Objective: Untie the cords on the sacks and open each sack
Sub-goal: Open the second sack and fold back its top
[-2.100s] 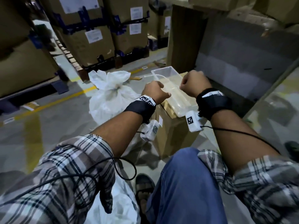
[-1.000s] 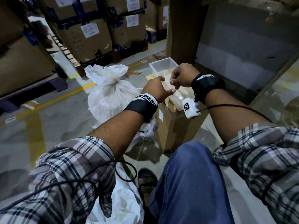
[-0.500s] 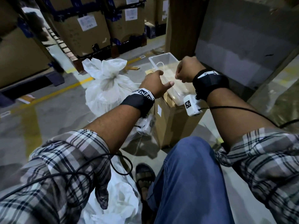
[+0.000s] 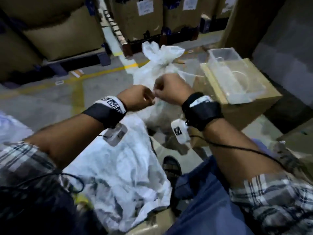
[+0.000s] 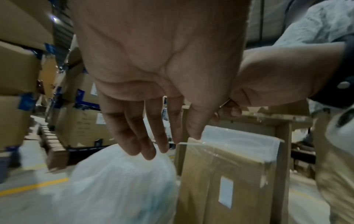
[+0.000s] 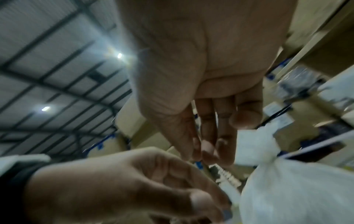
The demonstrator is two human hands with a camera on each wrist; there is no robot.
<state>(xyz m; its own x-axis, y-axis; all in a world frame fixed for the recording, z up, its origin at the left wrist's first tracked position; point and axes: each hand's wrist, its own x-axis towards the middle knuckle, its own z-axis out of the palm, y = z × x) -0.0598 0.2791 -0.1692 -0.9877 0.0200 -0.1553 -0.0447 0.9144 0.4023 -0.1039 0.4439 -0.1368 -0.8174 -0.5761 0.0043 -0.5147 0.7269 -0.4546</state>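
Note:
A tied white sack (image 4: 153,77) stands on the floor ahead, its neck bunched at a knot (image 6: 268,157); it also shows as the tied sack (image 5: 118,181) in the left wrist view. An opened white sack (image 4: 122,175) lies slack in the near foreground. My left hand (image 4: 137,99) and right hand (image 4: 171,90) hover side by side, almost touching, in front of the tied sack. The right fingers (image 6: 206,136) hang loosely with nothing between them. The left fingers (image 5: 145,133) also hang loose; its thumb is hidden. A loose cord (image 4: 243,77) lies in the clear container (image 4: 220,55).
The clear container sits on a cardboard box (image 4: 250,109) to the right of the tied sack. Stacked cartons on pallets (image 4: 138,17) line the back, past a yellow floor line (image 4: 101,73). My sandalled foot (image 4: 171,167) and jeans knee (image 4: 211,200) are below the hands.
Both hands have left the clear container and swung left, coming together in front of the tied sack. The head view has turned left and down, showing more of the opened sack.

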